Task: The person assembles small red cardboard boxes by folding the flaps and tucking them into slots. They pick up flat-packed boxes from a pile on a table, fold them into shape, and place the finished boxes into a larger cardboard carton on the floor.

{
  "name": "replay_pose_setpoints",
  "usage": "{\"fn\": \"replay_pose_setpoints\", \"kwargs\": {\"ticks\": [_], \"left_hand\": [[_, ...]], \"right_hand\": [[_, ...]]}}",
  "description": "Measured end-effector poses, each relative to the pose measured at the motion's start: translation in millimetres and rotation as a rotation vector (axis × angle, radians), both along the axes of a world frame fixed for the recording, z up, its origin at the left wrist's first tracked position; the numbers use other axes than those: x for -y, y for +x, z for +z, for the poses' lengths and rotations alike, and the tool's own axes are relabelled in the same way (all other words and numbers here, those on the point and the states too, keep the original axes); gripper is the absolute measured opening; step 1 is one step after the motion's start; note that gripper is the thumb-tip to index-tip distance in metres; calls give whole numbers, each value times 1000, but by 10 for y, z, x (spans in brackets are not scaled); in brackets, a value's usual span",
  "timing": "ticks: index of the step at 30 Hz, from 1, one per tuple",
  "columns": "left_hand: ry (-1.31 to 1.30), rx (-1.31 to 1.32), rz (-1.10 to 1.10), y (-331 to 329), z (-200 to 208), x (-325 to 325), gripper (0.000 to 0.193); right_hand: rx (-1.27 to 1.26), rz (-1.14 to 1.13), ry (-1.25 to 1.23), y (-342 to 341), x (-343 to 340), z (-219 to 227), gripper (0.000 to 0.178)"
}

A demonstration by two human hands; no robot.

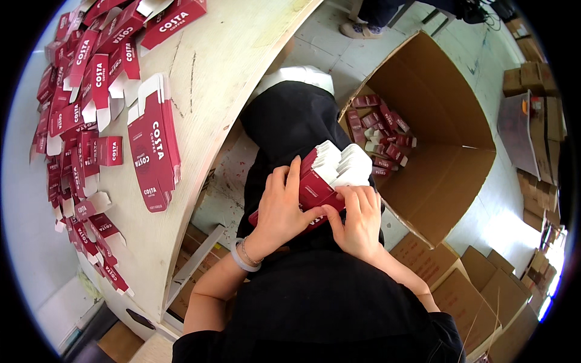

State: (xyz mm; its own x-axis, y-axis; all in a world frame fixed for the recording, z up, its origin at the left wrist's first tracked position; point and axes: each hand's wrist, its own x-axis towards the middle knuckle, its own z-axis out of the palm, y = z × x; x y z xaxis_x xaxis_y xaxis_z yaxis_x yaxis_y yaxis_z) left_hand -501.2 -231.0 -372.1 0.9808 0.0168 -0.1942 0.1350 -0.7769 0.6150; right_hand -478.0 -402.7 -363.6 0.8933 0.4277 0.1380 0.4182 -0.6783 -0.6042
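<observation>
On my lap lies a stack of flattened red cartons (316,189) with white flaps fanned out at the far end. My left hand (281,202) grips its left side, fingers along the edge and thumb stretched across the near face. My right hand (357,221) is closed on the right side, fingertips at the base of the white flaps. Both thumbs nearly meet at the stack's near face. The undersides of the cartons are hidden by my hands and lap.
Left of me, a pale wooden table (209,66) carries a flat carton stack (154,148) and a heap of red boxes (78,115). On my right stands an open cardboard box (445,175) with several small red boxes (381,133) inside. Brown cartons (463,302) stand at the lower right.
</observation>
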Motion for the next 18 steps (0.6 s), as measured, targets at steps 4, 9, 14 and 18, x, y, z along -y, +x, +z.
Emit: {"fn": "replay_pose_setpoints", "kwargs": {"ticks": [4,9,14,18], "left_hand": [[12,114,12,-55,-63,16,96],[32,213,11,-102,-156,35,91],[22,267,25,-70,-197,78,92],[-23,219,13,-25,-132,119,94]], "right_hand": [[-146,-23,51,30,-75,0,30],[-42,-73,-76,103,-171,21,32],[33,-214,5,57,-214,19,40],[99,-176,-43,4,-98,-7,44]]}}
